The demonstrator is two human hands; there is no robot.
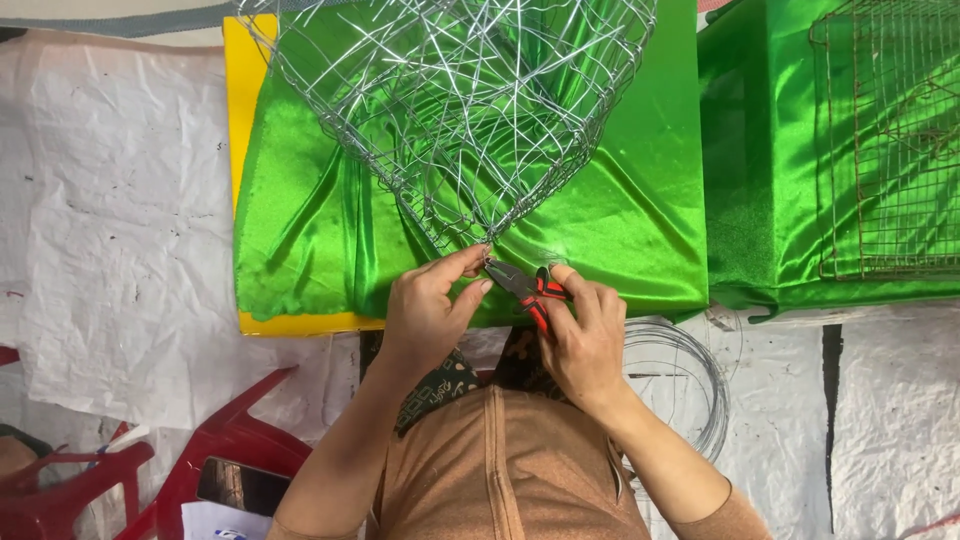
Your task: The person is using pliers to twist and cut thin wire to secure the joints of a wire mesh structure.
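Partly cropped wire basket (460, 110), pliers (528, 287) half hidden

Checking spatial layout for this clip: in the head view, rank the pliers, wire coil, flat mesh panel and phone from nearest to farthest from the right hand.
From the right hand:
1. Pliers, held in it, at the wire basket's lower corner.
2. Wire coil, on the floor just beside it.
3. Phone on the red stool, and flat mesh panel, on green cloth in the far corner: too close to call.
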